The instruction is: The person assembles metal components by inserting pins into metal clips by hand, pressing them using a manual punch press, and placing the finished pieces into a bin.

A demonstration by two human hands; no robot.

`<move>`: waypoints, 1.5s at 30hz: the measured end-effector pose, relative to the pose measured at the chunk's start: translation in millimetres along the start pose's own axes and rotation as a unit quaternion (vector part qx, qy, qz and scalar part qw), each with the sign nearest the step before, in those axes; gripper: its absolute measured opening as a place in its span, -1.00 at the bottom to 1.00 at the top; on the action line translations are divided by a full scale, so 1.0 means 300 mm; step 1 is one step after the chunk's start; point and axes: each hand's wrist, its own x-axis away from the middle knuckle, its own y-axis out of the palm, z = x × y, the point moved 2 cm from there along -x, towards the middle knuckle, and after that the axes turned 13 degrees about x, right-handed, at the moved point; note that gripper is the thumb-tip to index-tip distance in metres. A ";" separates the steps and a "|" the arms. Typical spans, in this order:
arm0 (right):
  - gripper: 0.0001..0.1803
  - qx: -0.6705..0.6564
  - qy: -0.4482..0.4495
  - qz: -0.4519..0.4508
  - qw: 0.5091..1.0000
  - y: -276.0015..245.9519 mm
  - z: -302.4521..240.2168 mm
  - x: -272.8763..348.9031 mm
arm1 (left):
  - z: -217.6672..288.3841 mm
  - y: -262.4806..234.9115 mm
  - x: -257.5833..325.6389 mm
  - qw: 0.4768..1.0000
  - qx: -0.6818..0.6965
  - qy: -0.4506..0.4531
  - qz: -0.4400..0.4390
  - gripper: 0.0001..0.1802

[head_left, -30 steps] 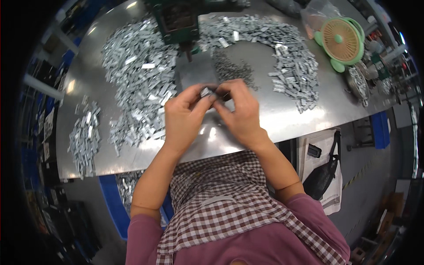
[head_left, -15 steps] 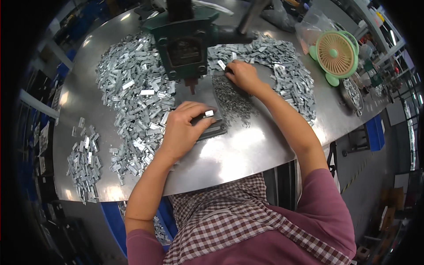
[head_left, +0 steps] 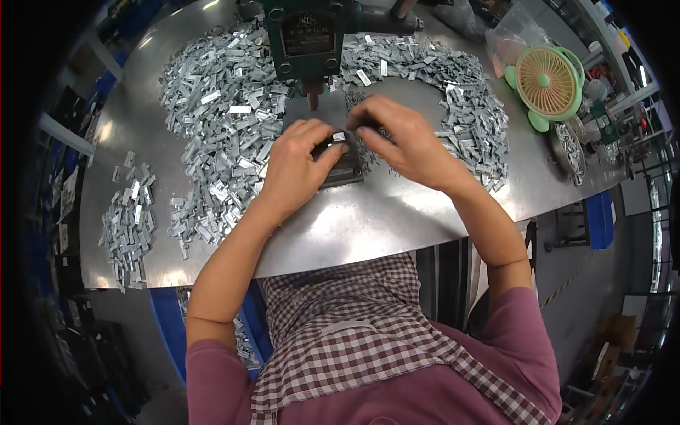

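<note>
My left hand pinches a small silver metal block between thumb and forefinger, just above the dark base plate of a green bench press. The press's punch hangs a little behind that hand. Close on the right of the block is my right hand, thumb and fingers drawn together; whatever is between the fingertips is too small to make out. A scatter of tiny dark pins lies partly hidden beneath it.
Large heaps of similar metal blocks lie left and right of the press on the steel table. A smaller pile sits far left. At the right stand a green fan and a metal bowl of parts.
My right hand has come back from the far end of the pins toward the block in my left hand. The left hand keeps its pinch. The whole view has shifted slightly.
</note>
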 end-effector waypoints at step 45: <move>-0.77 0.079 0.049 0.212 0.973 -0.130 -0.054 0.008 | -0.074 -0.053 -0.008 0.995 -0.070 -0.022 0.070 -0.77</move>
